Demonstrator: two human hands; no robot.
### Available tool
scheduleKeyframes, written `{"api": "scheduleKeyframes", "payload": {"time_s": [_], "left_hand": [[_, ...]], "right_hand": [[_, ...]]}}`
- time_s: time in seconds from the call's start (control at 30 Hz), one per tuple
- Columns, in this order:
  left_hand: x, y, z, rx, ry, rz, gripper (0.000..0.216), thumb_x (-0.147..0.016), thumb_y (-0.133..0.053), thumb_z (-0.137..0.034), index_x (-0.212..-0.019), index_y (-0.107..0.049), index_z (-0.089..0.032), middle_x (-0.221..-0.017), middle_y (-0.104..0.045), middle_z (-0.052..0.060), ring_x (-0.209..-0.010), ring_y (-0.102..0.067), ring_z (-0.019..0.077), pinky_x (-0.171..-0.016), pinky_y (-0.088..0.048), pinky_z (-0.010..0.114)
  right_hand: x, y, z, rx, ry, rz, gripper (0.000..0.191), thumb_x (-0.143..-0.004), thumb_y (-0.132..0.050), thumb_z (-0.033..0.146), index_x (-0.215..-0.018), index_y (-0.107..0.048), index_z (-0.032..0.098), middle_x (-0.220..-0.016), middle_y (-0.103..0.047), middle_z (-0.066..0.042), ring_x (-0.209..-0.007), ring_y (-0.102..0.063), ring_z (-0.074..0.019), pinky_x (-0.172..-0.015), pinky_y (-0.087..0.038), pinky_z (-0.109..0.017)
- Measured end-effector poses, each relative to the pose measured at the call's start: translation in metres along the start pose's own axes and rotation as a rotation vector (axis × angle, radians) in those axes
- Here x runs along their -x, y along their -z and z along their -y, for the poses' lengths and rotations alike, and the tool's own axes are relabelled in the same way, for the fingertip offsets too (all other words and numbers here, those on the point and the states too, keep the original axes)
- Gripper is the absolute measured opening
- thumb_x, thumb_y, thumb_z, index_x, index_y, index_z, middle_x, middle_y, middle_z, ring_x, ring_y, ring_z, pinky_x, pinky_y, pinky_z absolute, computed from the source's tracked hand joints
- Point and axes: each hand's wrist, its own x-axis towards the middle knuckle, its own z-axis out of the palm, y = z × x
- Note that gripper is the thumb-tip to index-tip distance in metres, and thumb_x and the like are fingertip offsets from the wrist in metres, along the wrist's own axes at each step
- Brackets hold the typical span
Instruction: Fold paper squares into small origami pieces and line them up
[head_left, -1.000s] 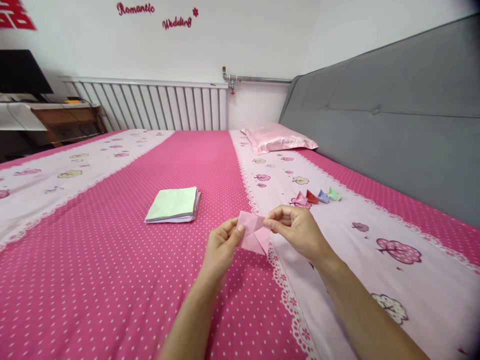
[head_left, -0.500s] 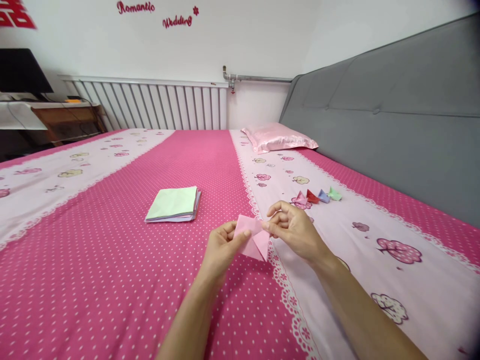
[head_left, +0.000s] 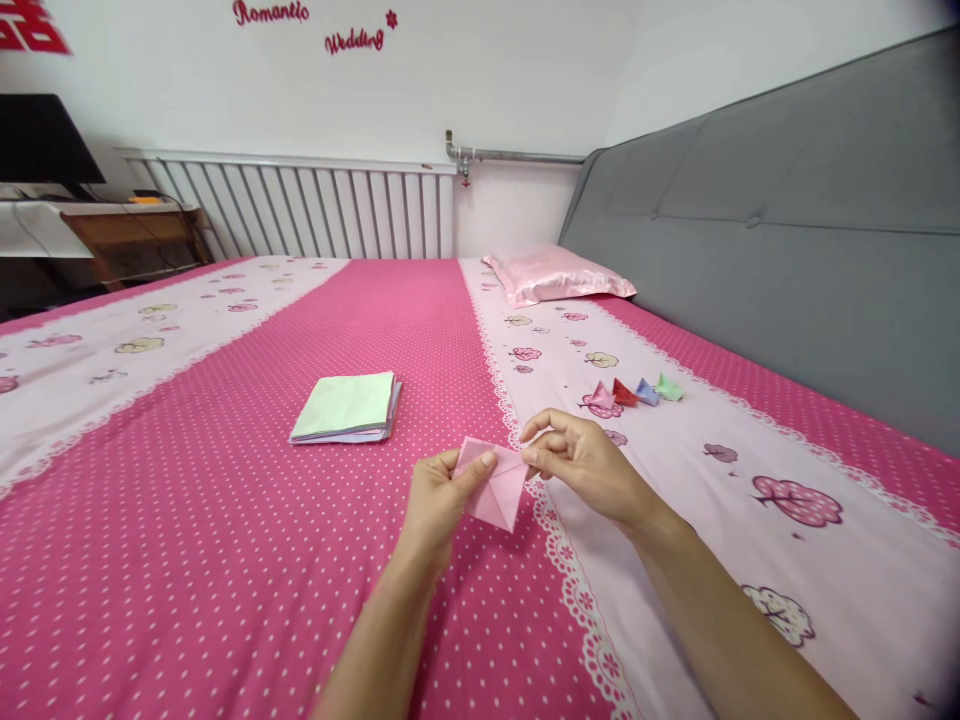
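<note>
A folded pink sheet of origami paper is held up above the bed, with crease lines across its face and a point hanging downward. My left hand pinches its left side, thumb on top and fingers behind. At the paper's upper right corner, my right hand grips the edge between thumb and index finger, the other fingers curled. Beyond the right hand lies a row of small folded paper pieces: a pink one, a red one, a blue one and a green one.
A stack of square paper, pale green on top, lies left of my hands on the pink dotted bedsheet. Farther back are a pink pillow, a grey headboard, a white radiator and a monitor.
Both hands have shifted slightly left with the pink paper. Its right flap, which stood apart with a gap, now lies flatter against the rest.
</note>
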Motion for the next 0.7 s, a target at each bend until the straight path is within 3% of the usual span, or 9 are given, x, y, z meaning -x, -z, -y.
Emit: {"api": "scheduleKeyframes", "payload": {"time_s": [0.1, 0.23, 0.4, 0.57, 0.7], "left_hand": [[-0.001, 0.000, 0.001, -0.065, -0.019, -0.004, 0.031, -0.060, -0.070, -0.039, -0.063, -0.064, -0.009, -0.051, -0.058, 0.003, -0.042, -0.048, 0.0091, -0.042, -0.033, 0.020], [0.001, -0.004, 0.004, -0.211, -0.050, 0.049, 0.033, -0.058, -0.070, -0.040, -0.059, -0.064, -0.008, -0.046, -0.054, 0.001, -0.039, -0.041, 0.0068, -0.039, -0.028, 0.019], [0.004, -0.009, 0.008, -0.308, -0.078, 0.116, 0.031, -0.061, -0.067, -0.039, -0.056, -0.063, -0.009, -0.046, -0.048, -0.001, -0.040, -0.036, 0.0051, -0.039, -0.024, 0.019], [0.004, -0.008, 0.009, -0.281, -0.044, 0.150, 0.030, -0.056, -0.071, -0.039, -0.055, -0.061, -0.010, -0.047, -0.045, -0.001, -0.042, -0.033, 0.0048, -0.039, -0.023, 0.019], [0.004, -0.008, 0.007, -0.213, -0.018, 0.176, 0.037, -0.058, -0.069, -0.041, -0.047, -0.050, -0.012, -0.045, -0.036, -0.005, -0.041, -0.026, 0.0029, -0.039, -0.018, 0.018]], "right_hand": [[-0.001, -0.001, -0.001, 0.031, -0.006, 0.006, 0.019, -0.075, -0.058, 0.031, -0.091, -0.056, 0.019, -0.070, -0.065, -0.001, -0.070, -0.062, -0.0139, -0.069, -0.048, -0.030], [-0.003, -0.011, -0.008, 0.157, 0.069, -0.025, 0.033, -0.064, -0.069, 0.034, -0.093, -0.062, 0.020, -0.090, -0.064, -0.005, -0.082, -0.059, -0.0171, -0.070, -0.047, -0.030], [-0.003, -0.021, -0.016, 0.165, 0.090, -0.030, 0.015, -0.070, -0.064, 0.033, -0.074, -0.065, 0.018, -0.070, -0.064, -0.003, -0.063, -0.057, -0.0132, -0.058, -0.045, -0.027], [-0.003, -0.019, -0.017, 0.071, 0.073, -0.057, 0.018, -0.069, -0.064, 0.034, -0.066, -0.063, 0.016, -0.062, -0.061, -0.002, -0.057, -0.054, -0.0114, -0.053, -0.045, -0.024], [-0.005, -0.018, -0.017, 0.008, 0.076, -0.081, 0.020, -0.071, -0.062, 0.034, -0.063, -0.060, 0.017, -0.058, -0.056, 0.001, -0.054, -0.050, -0.0094, -0.051, -0.042, -0.023]]}}
